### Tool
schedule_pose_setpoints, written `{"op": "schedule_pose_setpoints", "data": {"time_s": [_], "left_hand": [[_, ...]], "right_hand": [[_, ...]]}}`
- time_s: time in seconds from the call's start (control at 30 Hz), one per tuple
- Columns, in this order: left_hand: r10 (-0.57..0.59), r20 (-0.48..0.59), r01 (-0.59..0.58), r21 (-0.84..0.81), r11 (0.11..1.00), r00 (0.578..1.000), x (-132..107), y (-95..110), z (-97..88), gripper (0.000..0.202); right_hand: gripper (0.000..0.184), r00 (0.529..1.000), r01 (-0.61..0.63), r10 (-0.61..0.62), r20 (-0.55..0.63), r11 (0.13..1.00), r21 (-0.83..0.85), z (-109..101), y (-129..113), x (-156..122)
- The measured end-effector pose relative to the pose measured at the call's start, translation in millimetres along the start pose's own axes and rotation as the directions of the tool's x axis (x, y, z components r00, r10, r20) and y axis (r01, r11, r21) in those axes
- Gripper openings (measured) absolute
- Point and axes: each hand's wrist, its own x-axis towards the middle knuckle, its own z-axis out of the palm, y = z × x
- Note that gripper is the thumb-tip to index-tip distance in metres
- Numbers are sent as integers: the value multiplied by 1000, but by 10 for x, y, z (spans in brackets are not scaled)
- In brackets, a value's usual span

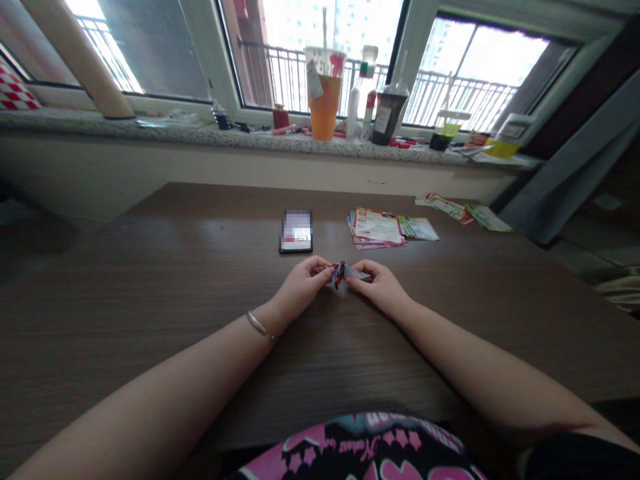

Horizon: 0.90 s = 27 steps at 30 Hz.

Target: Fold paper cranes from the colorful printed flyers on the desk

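Over the middle of the table, a small folded piece of printed paper (340,272) in red, white and pale blue is stretched between my hands. My left hand (303,283) pinches its red end between thumb and fingers. At the pale, flat end, my right hand (383,288) has thumb and fingertips closed on it. The creases in the middle stand up and are too small to make out. Just beyond my left hand lies a phone (296,232) with its screen lit. A stack of printed leaflets (377,227) rests behind my right hand.
More leaflets (487,217) lie at the table's (150,280) far right. Along the stone windowsill (190,130) stand a tall cup of orange drink (324,100), a dark drink cup (389,117), bottles and small clutter. A grey curtain (560,167) hangs at the right.
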Motion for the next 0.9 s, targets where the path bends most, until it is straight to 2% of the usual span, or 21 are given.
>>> {"op": "schedule_pose_setpoints", "data": {"time_s": [0.3, 0.5, 0.67, 0.9], "left_hand": [[-15, 72, 12, 32, 999, 997, 25, -54, 4, 34], [-1, 64, -1, 27, 1000, 998, 31, -64, 8, 32], [-2, 58, 1, 16, 1000, 998, 29, -57, 0, 30], [-28, 43, 29, -19, 999, 999, 25, -50, -7, 33]], "right_hand": [[25, 1000, 17, -17, -1, 996, 86, 16, 91, 35], [28, 1000, -8, 8, -19, 999, 39, 13, 96, 40], [28, 1000, 16, -14, -18, 995, 100, 14, 54, 34], [33, 998, -40, 46, -35, 988, 148, 12, 26, 31]]}}
